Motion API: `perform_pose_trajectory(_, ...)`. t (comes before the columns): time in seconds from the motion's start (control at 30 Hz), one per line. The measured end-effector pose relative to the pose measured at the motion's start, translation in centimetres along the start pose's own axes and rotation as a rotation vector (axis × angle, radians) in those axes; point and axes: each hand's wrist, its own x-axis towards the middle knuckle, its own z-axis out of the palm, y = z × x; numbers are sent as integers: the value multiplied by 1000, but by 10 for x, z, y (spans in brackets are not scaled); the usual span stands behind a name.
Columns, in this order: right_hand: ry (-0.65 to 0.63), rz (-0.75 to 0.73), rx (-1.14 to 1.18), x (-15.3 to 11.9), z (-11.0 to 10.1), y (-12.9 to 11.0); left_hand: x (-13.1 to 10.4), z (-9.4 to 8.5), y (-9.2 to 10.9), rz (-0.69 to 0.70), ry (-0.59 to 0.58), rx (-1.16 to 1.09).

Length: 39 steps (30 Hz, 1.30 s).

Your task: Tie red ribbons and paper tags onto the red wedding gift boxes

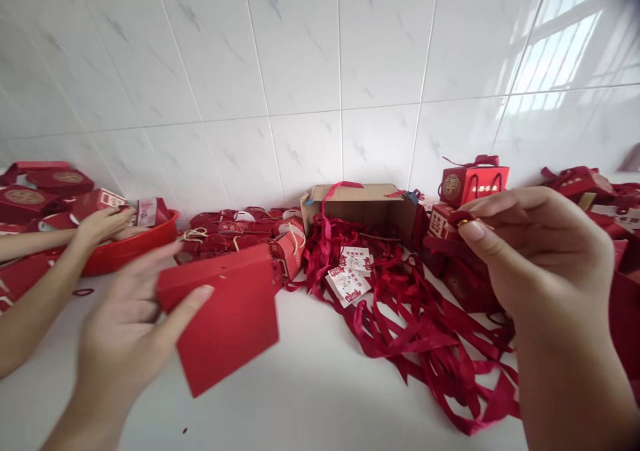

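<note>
My left hand (123, 334) is closed on a plain red paper gift box (230, 318), thumb across its front and fingers behind, held above the white tabletop. The hand is slightly blurred. On the right, my right hand (555, 264) is raised, thumb and forefinger pinching a small dark red piece with a gold-coloured bit (461, 220); its exact kind is unclear. Between my hands, a tangle of red ribbons (420, 331) spills from an open cardboard box (395, 212) lying on its side. Small printed cards (349, 283) rest on the ribbons.
At the left, another person's hands (107, 226) reach over a red basin (173, 228) holding red boxes. Several small red boxes with cords (240, 228) lie along the tiled wall (305, 58). A ribbon-tied box (475, 183) stands atop others behind my right hand.
</note>
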Motion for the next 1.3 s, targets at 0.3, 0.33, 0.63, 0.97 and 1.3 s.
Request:
perform_pose_trajectory(0.3, -889, 330, -155, 2, -23, -5, -74, 100, 25, -116, -645, -452)
perform_pose_trajectory(0.33, -1021, 363, -224, 0, -25, -3, -76, 105, 26, -94, -649, -469)
perform_pose_trajectory(0.63, -1002, 689, -262, -23, -22, 37, -83, 114, 25, -114, -712, -568)
perform_pose_trajectory(0.97, -766, 852, 242, -75, -32, 64, -90, 118, 23, -164, -682, -480)
perform_pose_trajectory(1.3, -607, 964, 456, -85, -16, 59, -80, 120, 29, -206, -844, -511)
